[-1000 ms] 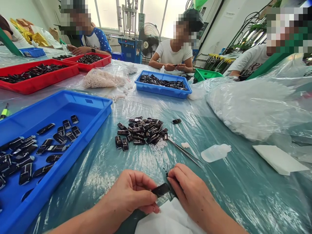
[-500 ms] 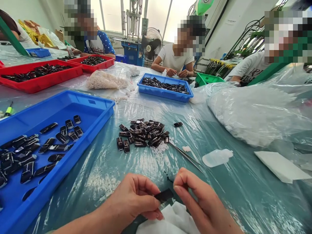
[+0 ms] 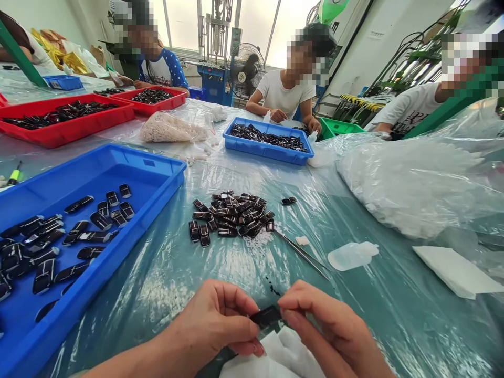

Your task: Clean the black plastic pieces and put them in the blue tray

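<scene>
Between thumb and fingers my left hand (image 3: pixel 226 317) pinches the left end of a small flat black rectangular piece (image 3: pixel 266 317). My right hand (image 3: pixel 323 320) is closed, its thumb and index fingertip on the piece's right end. Beneath both hands lies a crumpled white cloth (image 3: pixel 277 354). Small black crumbs (image 3: pixel 271 286) are scattered just beyond the fingertips. Farther out is a pile of glossy black pieces with light lines (image 3: pixel 232 214), with white bits (image 3: pixel 260 239) by it. Metal tweezers (image 3: pixel 301 251) lie at its right side.
A large blue tray (image 3: pixel 157 176) with black pieces stands at left. A white squeeze bottle (image 3: pixel 352 255) lies right of the tweezers, near folded white paper (image 3: pixel 452 268) and a big clear bag (image 3: pixel 405 184). Another blue tray (image 3: pixel 268 152), red trays (image 3: pixel 59 136) and several seated people are across the table.
My right hand has moved slightly left, and its fingertips have come onto the black piece's right end. The left hand stays in place. Across the table, a co-worker's hands have shifted.
</scene>
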A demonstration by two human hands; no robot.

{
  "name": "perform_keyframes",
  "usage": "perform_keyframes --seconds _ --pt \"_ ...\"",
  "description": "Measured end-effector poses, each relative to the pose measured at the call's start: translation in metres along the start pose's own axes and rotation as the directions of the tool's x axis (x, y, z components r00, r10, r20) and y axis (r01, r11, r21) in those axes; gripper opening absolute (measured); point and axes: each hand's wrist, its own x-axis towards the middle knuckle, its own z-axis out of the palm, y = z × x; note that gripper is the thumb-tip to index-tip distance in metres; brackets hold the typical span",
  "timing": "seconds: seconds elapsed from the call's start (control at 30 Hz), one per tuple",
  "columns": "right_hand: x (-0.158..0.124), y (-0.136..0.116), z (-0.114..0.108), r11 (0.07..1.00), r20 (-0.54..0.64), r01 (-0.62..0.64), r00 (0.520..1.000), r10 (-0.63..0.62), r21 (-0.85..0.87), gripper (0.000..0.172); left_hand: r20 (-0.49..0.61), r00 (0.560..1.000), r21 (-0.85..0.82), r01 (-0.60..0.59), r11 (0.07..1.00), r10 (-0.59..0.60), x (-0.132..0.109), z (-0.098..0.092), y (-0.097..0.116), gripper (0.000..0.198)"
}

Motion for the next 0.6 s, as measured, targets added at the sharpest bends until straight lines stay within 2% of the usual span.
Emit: perform_keyframes --seconds 0.07,0.2,0.33,0.43,0.6 --pt "0.002 0.010 -0.003 0.999 -0.014 -0.037 0.999 0.036 -0.037 0.014 -0.010 1.000 -0.003 0.017 1.000 -0.017 0.000 0.000 0.001 0.013" --pt "0.007 0.028 -0.008 0.973 0.002 -0.063 0.998 0.065 -0.222 0.017 -0.019 0.999 0.014 0.043 0.999 -0.042 -0.002 0.000 0.004 0.012" --pt "0.008 0.035 -0.005 0.931 0.053 0.015 0.999 0.005 -0.365 0.017 -0.020 0.999 0.017 0.038 0.999 -0.038 -0.002 0.001 0.005 0.012" --pt "0.008 0.036 0.003 0.882 0.034 0.058 0.998 -0.048 -0.469 0.013 -0.024 0.999 0.010 0.033 0.999 -0.033 -0.003 0.001 0.005 0.012" --pt "0.008 0.037 0.014 0.834 0.008 0.089 0.995 -0.101 -0.545 0.021 -0.028 0.999 0.021 0.035 0.999 -0.034 -0.002 0.000 0.003 0.012"
